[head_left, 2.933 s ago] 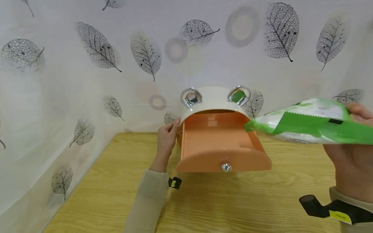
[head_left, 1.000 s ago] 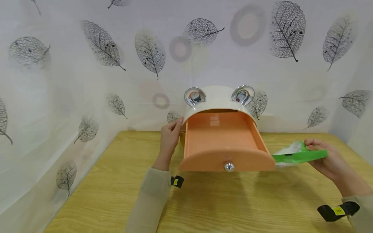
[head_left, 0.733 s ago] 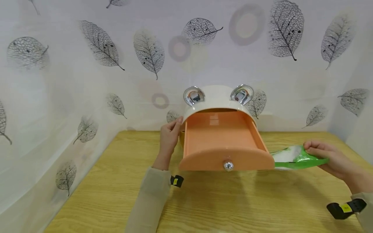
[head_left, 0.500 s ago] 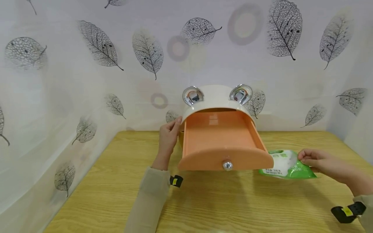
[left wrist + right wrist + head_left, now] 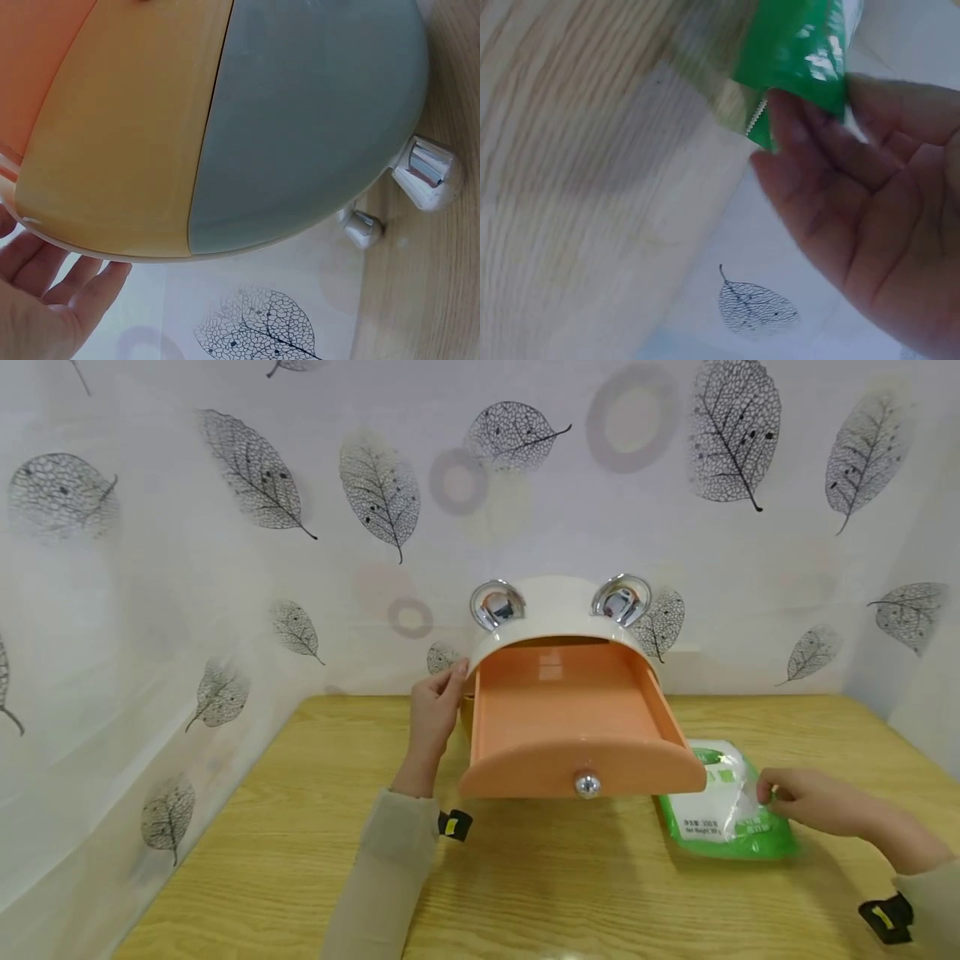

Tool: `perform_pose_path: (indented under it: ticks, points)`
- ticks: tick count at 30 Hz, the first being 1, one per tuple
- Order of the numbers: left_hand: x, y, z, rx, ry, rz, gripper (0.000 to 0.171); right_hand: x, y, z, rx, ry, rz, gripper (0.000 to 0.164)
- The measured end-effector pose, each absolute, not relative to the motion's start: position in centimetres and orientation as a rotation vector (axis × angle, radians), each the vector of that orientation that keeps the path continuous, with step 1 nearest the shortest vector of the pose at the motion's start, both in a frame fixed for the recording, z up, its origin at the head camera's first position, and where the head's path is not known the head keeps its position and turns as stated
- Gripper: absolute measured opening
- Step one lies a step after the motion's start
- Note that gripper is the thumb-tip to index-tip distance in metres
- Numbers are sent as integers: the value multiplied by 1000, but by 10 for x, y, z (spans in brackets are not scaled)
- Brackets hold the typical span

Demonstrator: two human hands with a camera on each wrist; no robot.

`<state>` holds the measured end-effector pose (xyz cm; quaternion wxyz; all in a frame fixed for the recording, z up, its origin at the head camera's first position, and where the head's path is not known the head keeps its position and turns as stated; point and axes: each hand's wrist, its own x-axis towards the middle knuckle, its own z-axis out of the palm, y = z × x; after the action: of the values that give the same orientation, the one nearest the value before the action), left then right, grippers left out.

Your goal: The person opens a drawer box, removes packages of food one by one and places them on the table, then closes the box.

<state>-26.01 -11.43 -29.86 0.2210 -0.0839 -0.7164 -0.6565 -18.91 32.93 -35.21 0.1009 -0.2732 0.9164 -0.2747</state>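
A drawer box with a white curved shell (image 5: 558, 602) stands on the table, with an orange drawer (image 5: 562, 702) pulled out at its top. My left hand (image 5: 435, 710) grips the shell's left edge. In the left wrist view, fingers (image 5: 101, 289) touch the shell beside a yellow drawer front (image 5: 127, 135) and a grey-blue one (image 5: 315, 120). My right hand (image 5: 813, 802) pinches the right edge of a green-and-white plastic bag (image 5: 720, 810) marked as 300 g. The bag lies low over the table, right of the drawer, which hides part of it. What the bag contains is hidden.
Two round chrome eyes (image 5: 621, 603) stick up from the shell, and a chrome knob (image 5: 588, 785) sits on the orange drawer. Silver feet (image 5: 427, 174) support the box. Behind the wooden table (image 5: 285, 852) hangs a leaf-patterned cloth (image 5: 360, 610).
My right hand has brought the bag from the air down and left to the table beside the drawer, turning its printed face up. My left hand keeps its place on the shell.
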Motion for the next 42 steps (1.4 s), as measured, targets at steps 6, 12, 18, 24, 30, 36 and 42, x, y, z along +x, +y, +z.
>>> perform_pose_path:
  ticks: [6, 12, 18, 24, 30, 36, 42]
  points:
    - [-260, -113, -297, -239, -1978, -1823, 26, -181, 314, -347, -592, 2939, -408, 13]
    - [-260, -114, -298, -243, -1974, -1814, 26, -170, 284, -339, -684, 3092, -206, 24]
    - [-260, -114, -299, -250, -1972, -1813, 26, -157, 260, -340, -827, 2999, -227, 62]
    - [-260, -113, -300, -229, -1989, -1816, 27, -154, 255, -351, -815, 2884, -155, 76]
    - [-261, -112, -301, -251, -1987, -1823, 28, -158, 254, -360, -866, 2860, -91, 62]
    - [-261, -113, -300, -258, -1965, -1829, 26, -166, 250, -361, -1030, 2885, -84, 38]
    - [-262, -116, -301, -238, -1982, -1809, 27, -175, 245, -360, -1107, 2904, -89, 28]
